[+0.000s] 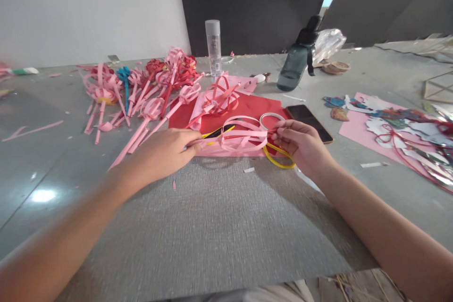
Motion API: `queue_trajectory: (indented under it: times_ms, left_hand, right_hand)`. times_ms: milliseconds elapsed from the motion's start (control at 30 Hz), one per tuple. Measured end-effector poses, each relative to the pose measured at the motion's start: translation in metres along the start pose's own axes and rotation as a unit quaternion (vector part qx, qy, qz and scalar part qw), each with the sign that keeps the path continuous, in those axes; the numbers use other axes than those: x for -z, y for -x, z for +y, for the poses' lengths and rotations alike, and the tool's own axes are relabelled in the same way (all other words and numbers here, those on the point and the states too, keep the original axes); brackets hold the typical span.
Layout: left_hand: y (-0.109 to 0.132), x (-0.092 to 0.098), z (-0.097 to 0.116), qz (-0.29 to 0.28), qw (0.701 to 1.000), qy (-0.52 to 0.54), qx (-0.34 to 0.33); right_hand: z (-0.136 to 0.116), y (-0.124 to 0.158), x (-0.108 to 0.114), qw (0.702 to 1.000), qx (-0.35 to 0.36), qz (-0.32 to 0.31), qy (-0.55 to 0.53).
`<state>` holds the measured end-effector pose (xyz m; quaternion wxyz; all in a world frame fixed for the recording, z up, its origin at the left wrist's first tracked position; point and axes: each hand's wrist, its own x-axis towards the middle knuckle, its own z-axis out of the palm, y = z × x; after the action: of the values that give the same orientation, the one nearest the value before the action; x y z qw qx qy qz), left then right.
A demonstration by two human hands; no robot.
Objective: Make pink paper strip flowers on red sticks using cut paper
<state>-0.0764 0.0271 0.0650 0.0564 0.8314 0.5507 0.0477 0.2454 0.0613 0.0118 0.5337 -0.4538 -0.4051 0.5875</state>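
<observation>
Between my two hands is a pink paper-strip flower, its thin strips bowed into open loops. My left hand is closed on its left end, fingers pinched together. My right hand pinches at its right end beside the loops; the fingertips partly hide what they grip. Under the flower lie yellow-handled scissors, mostly covered. A white-rimmed roll of tape rests just by my right fingertips. Red paper and pink paper sheets are spread beneath.
Finished-looking pink and red paper flowers on rolled stems are heaped at left. A clear bottle and a dark water bottle stand behind. A phone lies right of the paper. Colourful cutouts cover a pink sheet farther right.
</observation>
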Motion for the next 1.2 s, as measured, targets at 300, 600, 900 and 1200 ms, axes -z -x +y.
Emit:
queue_trajectory:
  times_ms: [300,600,900,1200]
  left_hand:
    - [0.010,0.011,0.003,0.147,0.983,-0.103,-0.034]
    - [0.025,0.018,0.029,0.412,0.903,-0.064,-0.105]
    - [0.023,-0.059,0.061,0.331,0.844,0.399,-0.138]
    - [0.017,-0.074,0.074,0.078,0.768,0.636,0.017]
  right_hand:
    - [0.006,0.010,-0.012,0.991,0.029,-0.052,0.119]
    - [0.011,0.006,-0.008,0.994,-0.051,-0.091,-0.014]
    - [0.006,0.015,-0.016,0.975,-0.116,-0.118,-0.145]
    - [0.015,0.036,-0.037,0.958,-0.133,-0.215,-0.134]
